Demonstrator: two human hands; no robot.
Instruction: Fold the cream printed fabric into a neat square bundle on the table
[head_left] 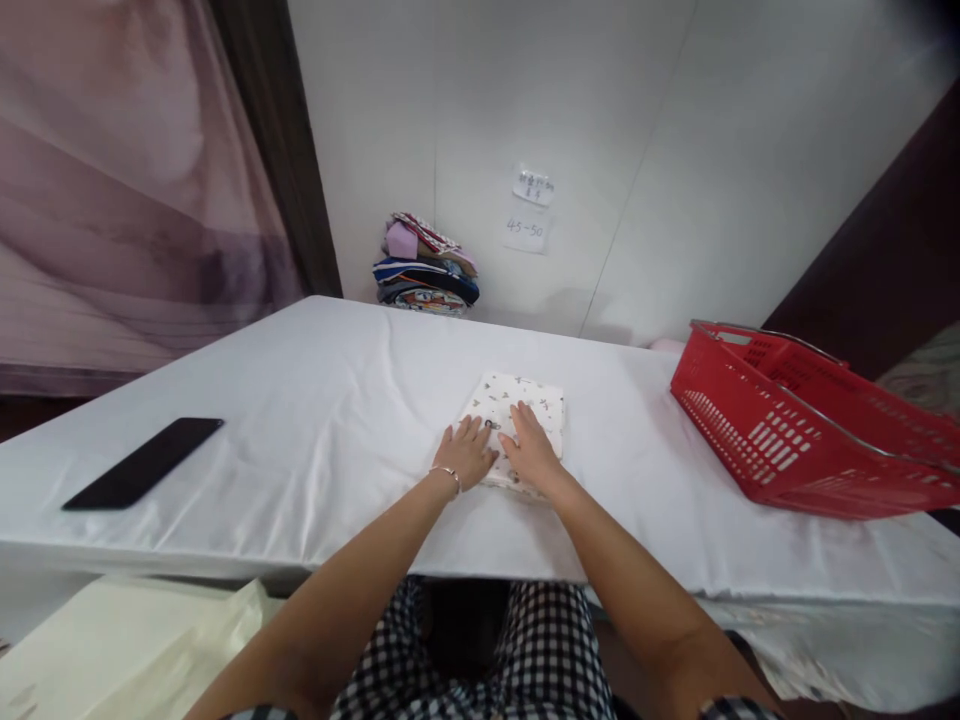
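Observation:
A folded white cloth with a small dark print (pixel 512 390) lies on the white-covered table in front of me. My left hand (pixel 466 452) rests flat on its near left part, fingers stretched out, with a bracelet at the wrist. On the right part of the cloth, my right hand (pixel 532 448) lies palm down with its fingers spread. Neither hand grips anything. Both hands hide parts of the cloth's near half, so I cannot tell whether it is a garment.
A red plastic basket (pixel 780 440) stands at the right of the table (pixel 337 400). On the left lies a flat black tablet-like object (pixel 146 463). A stack of folded fabrics (pixel 427 270) is by the wall at the back, near paper notes (pixel 525 230).

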